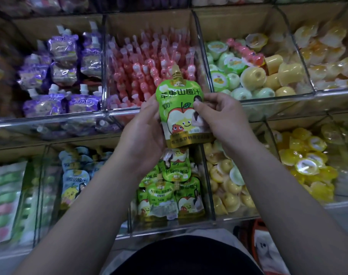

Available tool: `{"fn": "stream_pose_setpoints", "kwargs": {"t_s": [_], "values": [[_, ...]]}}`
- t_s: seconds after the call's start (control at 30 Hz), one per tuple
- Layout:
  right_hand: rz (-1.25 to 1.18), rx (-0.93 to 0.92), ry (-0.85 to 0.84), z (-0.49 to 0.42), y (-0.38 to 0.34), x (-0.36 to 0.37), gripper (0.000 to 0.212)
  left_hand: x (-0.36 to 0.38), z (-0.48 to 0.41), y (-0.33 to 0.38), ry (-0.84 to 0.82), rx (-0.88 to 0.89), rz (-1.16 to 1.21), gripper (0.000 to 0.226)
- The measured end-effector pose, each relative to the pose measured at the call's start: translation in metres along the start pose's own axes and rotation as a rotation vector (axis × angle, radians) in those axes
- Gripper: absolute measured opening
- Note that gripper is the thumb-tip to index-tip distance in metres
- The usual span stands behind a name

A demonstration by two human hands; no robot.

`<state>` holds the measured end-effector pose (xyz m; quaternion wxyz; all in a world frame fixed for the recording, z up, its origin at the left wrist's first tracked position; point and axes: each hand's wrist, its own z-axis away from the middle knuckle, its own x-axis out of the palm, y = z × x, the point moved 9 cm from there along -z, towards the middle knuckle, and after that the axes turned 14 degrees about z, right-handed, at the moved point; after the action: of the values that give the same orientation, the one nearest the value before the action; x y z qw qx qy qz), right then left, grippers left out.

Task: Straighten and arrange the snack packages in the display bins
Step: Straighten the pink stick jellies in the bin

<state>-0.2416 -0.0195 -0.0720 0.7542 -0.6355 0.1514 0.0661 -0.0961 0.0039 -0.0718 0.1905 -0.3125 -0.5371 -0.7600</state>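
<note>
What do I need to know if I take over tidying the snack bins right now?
Left hand: holds the green pouch by its left edge.
Right hand: pinches its right edge.
Where: the pouch is upright, gold cap up, held above the lower bin of matching pouches.
Done: this pouch is out and facing forward.
Left: the matching pouches lie jumbled, at least one upside down. Set this one in and straighten the rest.

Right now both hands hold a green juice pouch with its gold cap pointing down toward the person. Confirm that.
Not quite: the cap is the wrong way round. In the head view the left hand and right hand both hold the green juice pouch, but its gold cap points up, away from the person.
</note>
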Motion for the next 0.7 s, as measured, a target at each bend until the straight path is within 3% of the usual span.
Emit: {"fn": "stream_pose_setpoints", "kwargs": {"t_s": [0.4,0.7], "values": [[0.012,0.063,0.006,0.047,0.048,0.039,0.016,-0.063,0.033,-0.016,0.017,-0.001,-0.134,0.041],[0.085,0.158,-0.041,0.062,0.099,0.066,0.017,-0.118,0.047,-0.045,0.160,-0.056,-0.186,0.039]]}}
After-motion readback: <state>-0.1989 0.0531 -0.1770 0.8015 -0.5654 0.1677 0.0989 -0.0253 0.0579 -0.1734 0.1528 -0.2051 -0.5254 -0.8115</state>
